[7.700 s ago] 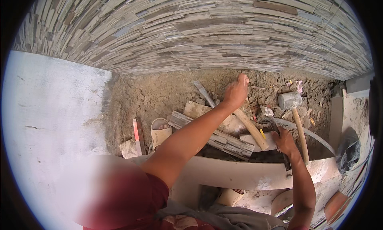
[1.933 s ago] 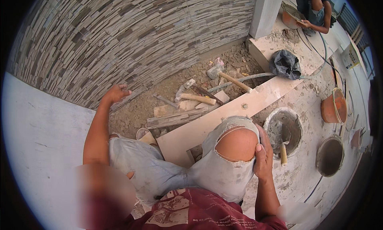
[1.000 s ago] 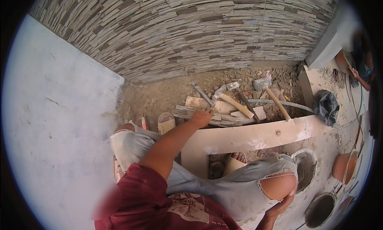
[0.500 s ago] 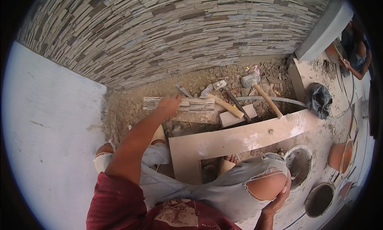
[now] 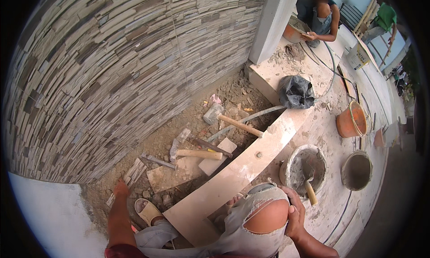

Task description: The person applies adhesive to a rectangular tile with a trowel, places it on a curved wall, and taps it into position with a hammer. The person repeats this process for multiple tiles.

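Observation:
At the lower left, my left hand (image 5: 120, 190) grips a narrow stone-veneer strip (image 5: 133, 172), held at a slant by the foot of the stone-clad wall (image 5: 116, 74). My right hand (image 5: 293, 213) is closed round my torn-jeans right knee (image 5: 264, 213). Right of the strip, on rubble, lie a chisel (image 5: 159, 161), a wooden-handled hammer (image 5: 197, 154), a dark-handled tool (image 5: 210, 146), a wooden-handled mallet (image 5: 239, 125) and tile offcuts (image 5: 159, 177). A long pale board (image 5: 210, 197) crosses in front of my sandalled left foot (image 5: 148, 209).
Right are a mortar bucket with trowel (image 5: 289, 166), a grey bucket (image 5: 356, 170), an orange bucket (image 5: 347, 123), a black plastic bag (image 5: 295, 91) and hoses. A crouching co-worker (image 5: 331, 23) holds a tool at another bucket; another person (image 5: 383, 20) stands farther back beside a white pillar (image 5: 266, 25).
My left hand took up the stone strip from the tile pile and has carried it left to the wall's corner. The view has turned rightward, showing more of the co-workers.

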Available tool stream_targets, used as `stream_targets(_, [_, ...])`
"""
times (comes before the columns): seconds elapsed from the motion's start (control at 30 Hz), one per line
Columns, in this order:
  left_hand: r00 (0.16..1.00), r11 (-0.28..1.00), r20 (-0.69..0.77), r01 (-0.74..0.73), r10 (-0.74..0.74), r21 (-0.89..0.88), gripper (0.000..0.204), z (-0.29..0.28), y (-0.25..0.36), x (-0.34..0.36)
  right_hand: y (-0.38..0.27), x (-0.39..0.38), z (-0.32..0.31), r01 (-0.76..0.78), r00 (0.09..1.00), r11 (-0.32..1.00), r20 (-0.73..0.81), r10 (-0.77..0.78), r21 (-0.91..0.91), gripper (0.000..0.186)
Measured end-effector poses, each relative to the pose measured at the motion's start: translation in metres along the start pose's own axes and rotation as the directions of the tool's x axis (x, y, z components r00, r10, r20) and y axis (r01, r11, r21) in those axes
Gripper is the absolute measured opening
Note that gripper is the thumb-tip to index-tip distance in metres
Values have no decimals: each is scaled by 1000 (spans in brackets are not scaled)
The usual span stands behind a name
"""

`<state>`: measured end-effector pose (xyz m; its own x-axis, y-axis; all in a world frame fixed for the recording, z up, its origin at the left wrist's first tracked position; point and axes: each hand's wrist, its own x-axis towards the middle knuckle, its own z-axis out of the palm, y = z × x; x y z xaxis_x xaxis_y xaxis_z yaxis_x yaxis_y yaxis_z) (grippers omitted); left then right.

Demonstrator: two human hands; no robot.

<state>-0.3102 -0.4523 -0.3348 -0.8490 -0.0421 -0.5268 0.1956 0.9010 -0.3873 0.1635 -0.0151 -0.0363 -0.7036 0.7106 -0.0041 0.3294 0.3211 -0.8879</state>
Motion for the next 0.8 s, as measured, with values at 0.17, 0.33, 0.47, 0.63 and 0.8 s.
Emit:
stream_targets(0.17, [993, 996, 95, -70, 65, 52, 83, -5, 13, 5, 1, 3, -2, -1, 1000, 1000, -16, 2, 17, 66])
stream_targets(0.33, [980, 984, 143, -153, 139, 89, 64, -108, 44, -25, 3, 17, 9, 39, 999, 996, 11, -40, 86, 67])
stream_targets(0.47, [905, 914, -166, -403, 391, -44, 29, -261, 129, -90, 15, 6, 14, 32, 999, 981, 21, -37, 193, 67])
stream_targets(0.63, [848, 868, -219, -496, 484, -1, 30, -400, 213, -160, 27, -15, 16, -158, 985, 986, -67, 161, 45, 65])
stream_targets(0.8, [661, 757, -411, -642, 628, 125, 35, -508, 241, -340, 20, 0, 3, -34, 999, 993, -18, 37, 116, 64])
